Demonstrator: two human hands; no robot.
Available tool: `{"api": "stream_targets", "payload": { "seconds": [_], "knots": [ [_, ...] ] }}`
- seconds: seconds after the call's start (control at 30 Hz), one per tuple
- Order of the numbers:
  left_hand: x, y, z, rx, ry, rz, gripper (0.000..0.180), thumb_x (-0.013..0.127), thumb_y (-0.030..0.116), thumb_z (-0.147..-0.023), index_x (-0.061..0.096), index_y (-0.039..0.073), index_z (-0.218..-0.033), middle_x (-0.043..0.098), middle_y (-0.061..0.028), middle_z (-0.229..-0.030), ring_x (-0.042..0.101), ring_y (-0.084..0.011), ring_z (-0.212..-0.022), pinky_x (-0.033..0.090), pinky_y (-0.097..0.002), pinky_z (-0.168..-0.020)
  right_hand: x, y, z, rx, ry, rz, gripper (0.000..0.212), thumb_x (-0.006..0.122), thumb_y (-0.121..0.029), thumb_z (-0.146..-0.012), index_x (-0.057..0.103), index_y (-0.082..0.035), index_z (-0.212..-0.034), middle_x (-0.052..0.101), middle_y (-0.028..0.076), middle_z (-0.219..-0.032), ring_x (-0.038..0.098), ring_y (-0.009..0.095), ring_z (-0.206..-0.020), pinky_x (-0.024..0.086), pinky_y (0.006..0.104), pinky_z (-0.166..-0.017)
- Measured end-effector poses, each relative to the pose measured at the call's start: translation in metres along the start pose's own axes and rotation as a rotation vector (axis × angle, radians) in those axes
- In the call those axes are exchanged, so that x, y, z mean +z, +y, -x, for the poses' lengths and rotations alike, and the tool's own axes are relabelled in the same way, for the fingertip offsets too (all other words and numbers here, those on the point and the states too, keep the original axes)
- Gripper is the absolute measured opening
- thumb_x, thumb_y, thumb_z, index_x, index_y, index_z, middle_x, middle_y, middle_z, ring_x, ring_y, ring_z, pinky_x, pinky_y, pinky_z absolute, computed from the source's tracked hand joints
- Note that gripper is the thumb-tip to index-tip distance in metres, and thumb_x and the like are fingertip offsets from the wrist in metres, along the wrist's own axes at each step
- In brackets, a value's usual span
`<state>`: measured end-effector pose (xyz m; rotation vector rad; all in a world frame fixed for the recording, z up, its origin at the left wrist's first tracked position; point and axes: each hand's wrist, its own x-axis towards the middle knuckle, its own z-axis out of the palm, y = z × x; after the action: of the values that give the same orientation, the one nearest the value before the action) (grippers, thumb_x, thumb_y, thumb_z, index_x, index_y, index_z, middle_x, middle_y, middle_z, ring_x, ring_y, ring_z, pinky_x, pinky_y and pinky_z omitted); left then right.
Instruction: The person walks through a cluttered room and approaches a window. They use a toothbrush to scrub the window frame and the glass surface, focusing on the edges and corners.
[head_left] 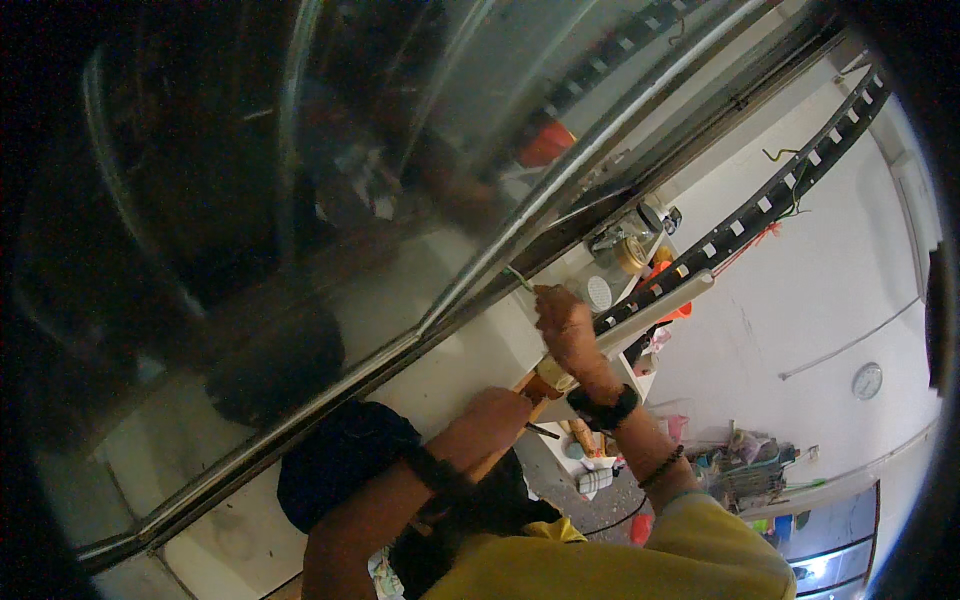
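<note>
My right hand (566, 325) is closed, raised beside the metal window frame, with a dark watch (604, 406) on its wrist. A thin pale green strip (520, 279) sticks out past its fingers toward the frame; its kind is not clear. Lower and to the left, my left hand (497, 413) is closed near the white sill, its fingers mostly hidden. Just past it are an orange-brown piece (537, 388) and a small cream-coloured object (554, 374); whether the hand grips either is hidden.
The dark glass pane (250, 230) and its metal frame (500, 245) run diagonally along the left. A dark blue cloth bundle (345, 465) lies on the sill (235, 520). Glass jars (628, 256) stand on a shelf beyond my right hand. A round clock (867, 380) hangs on the white wall.
</note>
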<state>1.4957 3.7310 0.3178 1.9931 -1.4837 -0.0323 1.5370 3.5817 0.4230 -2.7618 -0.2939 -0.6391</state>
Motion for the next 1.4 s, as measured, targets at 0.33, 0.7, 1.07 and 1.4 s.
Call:
{"api": "stream_targets", "payload": {
  "seconds": [0.33, 0.7, 1.07, 1.4],
  "knots": [
    [-0.023, 0.011, -0.002, -0.024, -0.094, 0.031, 0.012, 0.060, 0.014, -0.073, 0.063, 0.003, -0.074, 0.064, -0.0145, -0.074, 0.063, -0.0306, -0.068, 0.050, -0.0408, -0.060, 0.007, 0.073, -0.032, 0.047, 0.067, 0.351, 0.008, 0.051, 0.001, -0.077, 0.056, 0.002, -0.083, 0.054, 0.022, -0.074, 0.053, 0.040, -0.069, 0.044, 0.0421, -0.058],
    [-0.025, 0.008, 0.002, -0.034, -0.082, 0.078, 0.011, 0.059, 0.012, -0.072, 0.062, 0.002, -0.073, 0.061, -0.0167, -0.068, 0.062, -0.0324, -0.064, 0.049, -0.0435, -0.058, -0.024, -0.033, -0.006, -0.092, -0.037, -0.072, 0.014, 0.050, 0.005, -0.073, 0.056, 0.005, -0.086, 0.054, 0.020, -0.078, 0.052, 0.033, -0.066, 0.044, 0.0381, -0.059],
    [-0.014, 0.011, 0.000, -0.039, -0.055, 0.048, 0.011, 0.059, 0.014, -0.074, 0.062, 0.004, -0.071, 0.061, -0.0148, -0.066, 0.061, -0.0317, -0.063, 0.049, -0.0420, -0.056, -0.009, 0.052, -0.074, 0.020, 0.076, 0.396, 0.014, 0.053, -0.010, -0.076, 0.062, 0.000, -0.078, 0.057, 0.022, -0.067, 0.057, 0.040, -0.063, 0.046, 0.0441, -0.055],
    [-0.045, 0.012, 0.006, 0.079, 0.042, 0.112, 0.011, 0.055, 0.012, -0.075, 0.060, 0.003, -0.076, 0.059, -0.0158, -0.069, 0.060, -0.0323, -0.067, 0.048, -0.0424, -0.059, 0.000, 0.100, -0.109, 0.320, 0.022, 0.339, 0.033, 0.053, -0.026, -0.078, 0.061, 0.004, -0.067, 0.058, 0.024, -0.065, 0.059, 0.039, -0.066, 0.048, 0.0430, -0.062]
  ]
}}
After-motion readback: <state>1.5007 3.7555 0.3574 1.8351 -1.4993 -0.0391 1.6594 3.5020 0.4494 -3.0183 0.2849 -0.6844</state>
